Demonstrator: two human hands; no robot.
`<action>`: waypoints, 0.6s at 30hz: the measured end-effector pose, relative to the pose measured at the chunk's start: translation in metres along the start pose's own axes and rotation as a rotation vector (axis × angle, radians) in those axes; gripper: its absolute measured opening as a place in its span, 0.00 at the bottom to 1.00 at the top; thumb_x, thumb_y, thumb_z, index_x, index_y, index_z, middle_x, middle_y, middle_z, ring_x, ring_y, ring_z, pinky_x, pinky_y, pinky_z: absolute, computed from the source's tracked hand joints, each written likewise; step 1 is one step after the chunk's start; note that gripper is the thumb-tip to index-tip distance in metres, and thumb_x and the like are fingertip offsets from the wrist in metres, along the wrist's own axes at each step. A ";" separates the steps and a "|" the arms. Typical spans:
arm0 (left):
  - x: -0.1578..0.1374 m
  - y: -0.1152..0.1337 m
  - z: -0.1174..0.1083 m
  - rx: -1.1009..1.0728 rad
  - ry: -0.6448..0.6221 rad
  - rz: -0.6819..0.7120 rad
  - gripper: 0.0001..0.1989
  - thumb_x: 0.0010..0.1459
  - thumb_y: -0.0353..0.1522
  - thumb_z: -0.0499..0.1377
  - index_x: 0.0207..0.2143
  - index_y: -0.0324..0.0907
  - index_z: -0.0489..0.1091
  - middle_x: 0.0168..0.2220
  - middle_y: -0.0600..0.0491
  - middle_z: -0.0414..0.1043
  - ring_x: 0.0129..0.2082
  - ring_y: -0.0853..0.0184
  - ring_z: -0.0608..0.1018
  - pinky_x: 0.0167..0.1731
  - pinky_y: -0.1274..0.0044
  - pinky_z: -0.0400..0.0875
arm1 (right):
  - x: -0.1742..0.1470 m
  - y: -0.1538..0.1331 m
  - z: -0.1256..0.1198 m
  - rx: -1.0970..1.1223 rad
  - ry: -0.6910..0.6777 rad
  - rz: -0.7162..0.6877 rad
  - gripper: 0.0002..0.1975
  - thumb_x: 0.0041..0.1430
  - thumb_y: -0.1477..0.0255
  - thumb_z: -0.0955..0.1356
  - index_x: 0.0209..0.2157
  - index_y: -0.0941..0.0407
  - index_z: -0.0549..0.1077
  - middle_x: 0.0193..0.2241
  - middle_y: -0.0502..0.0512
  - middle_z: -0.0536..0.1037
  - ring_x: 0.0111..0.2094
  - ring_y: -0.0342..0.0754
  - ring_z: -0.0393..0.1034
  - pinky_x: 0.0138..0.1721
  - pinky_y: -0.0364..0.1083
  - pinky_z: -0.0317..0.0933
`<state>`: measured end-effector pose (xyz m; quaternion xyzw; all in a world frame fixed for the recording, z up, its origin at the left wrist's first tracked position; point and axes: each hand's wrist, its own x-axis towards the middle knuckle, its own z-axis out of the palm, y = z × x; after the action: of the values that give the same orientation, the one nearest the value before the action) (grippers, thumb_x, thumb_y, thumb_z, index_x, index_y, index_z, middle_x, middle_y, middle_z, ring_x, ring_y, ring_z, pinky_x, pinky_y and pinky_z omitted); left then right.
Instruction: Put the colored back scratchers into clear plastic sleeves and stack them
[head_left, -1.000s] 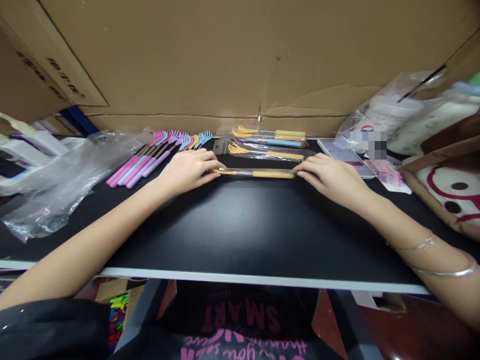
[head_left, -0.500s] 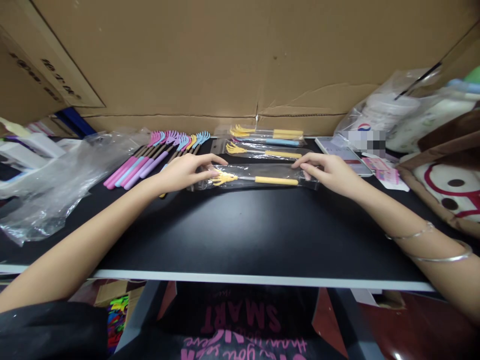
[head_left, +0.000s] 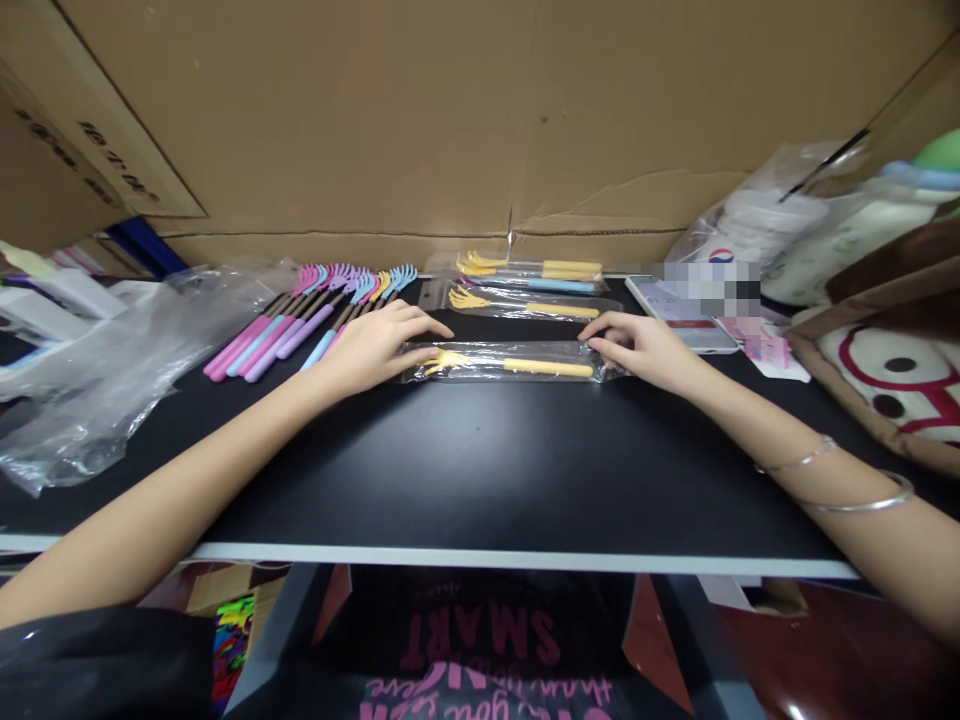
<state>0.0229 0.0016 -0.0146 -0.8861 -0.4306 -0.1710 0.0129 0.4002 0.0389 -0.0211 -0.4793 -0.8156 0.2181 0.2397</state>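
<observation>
A yellow back scratcher in a clear plastic sleeve point(head_left: 517, 364) lies flat across the black table point(head_left: 480, 470). My left hand point(head_left: 375, 345) rests on the sleeve's left end, by the claw head. My right hand point(head_left: 645, 350) pinches the sleeve's right end, by the yellow handle. Just beyond lie more bagged scratchers point(head_left: 532, 285), yellow and blue. A row of several loose pink, blue and purple scratchers point(head_left: 315, 315) lies to the left of my left hand.
Crumpled clear plastic bags point(head_left: 112, 360) cover the left side of the table. A cardboard wall point(head_left: 480, 120) stands along the back. A phone point(head_left: 679, 310), paper slips and plastic bags sit at the right, with a brown plush bag point(head_left: 892, 370) at the far right.
The bagged scratcher was on its edge between my hands a second ago; it now lies flat, face up. Both hands stayed at its ends and shifted slightly.
</observation>
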 end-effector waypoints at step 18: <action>-0.002 0.005 0.003 0.109 0.000 0.153 0.18 0.72 0.44 0.51 0.54 0.50 0.76 0.50 0.52 0.78 0.46 0.61 0.78 0.42 0.73 0.68 | 0.001 -0.006 -0.005 0.195 -0.052 0.057 0.15 0.52 0.59 0.73 0.37 0.53 0.75 0.19 0.48 0.76 0.23 0.47 0.73 0.29 0.48 0.66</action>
<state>0.0264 -0.0023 -0.0178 -0.9143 -0.3704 -0.1460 0.0741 0.3989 0.0374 -0.0135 -0.4708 -0.7825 0.3158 0.2576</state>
